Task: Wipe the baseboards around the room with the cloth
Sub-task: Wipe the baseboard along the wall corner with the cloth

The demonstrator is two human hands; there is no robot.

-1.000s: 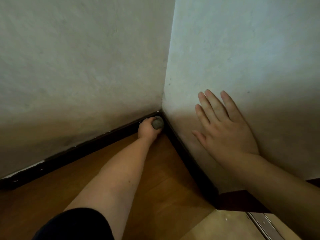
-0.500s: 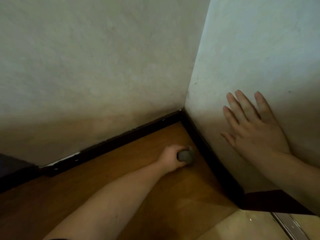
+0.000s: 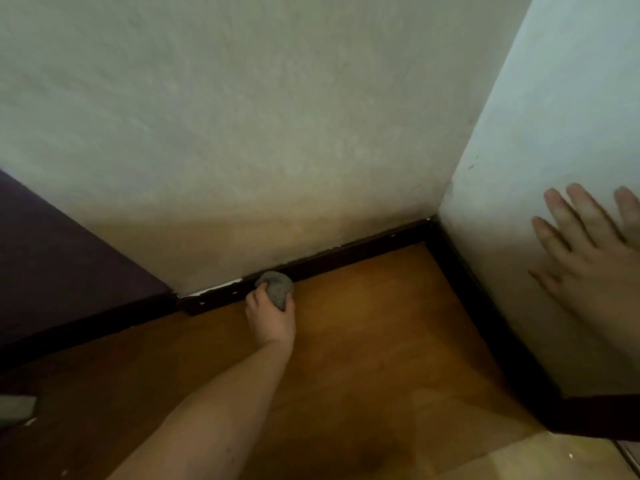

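Note:
A dark baseboard runs along the foot of the back wall and turns at the corner down the right wall. My left hand grips a balled grey cloth and holds it against the back baseboard, well left of the corner, near a chipped white patch. My right hand lies flat on the right wall with its fingers spread, above the right baseboard.
The floor is brown wood. A dark purple panel stands at the left beyond the back wall's end. A small grey object lies at the left edge. A dark threshold and paler flooring sit at the lower right.
My left hand has carried the cloth from the corner, out over the floor, then left to the back baseboard. The view has swung left, so my right hand now sits at the frame's edge.

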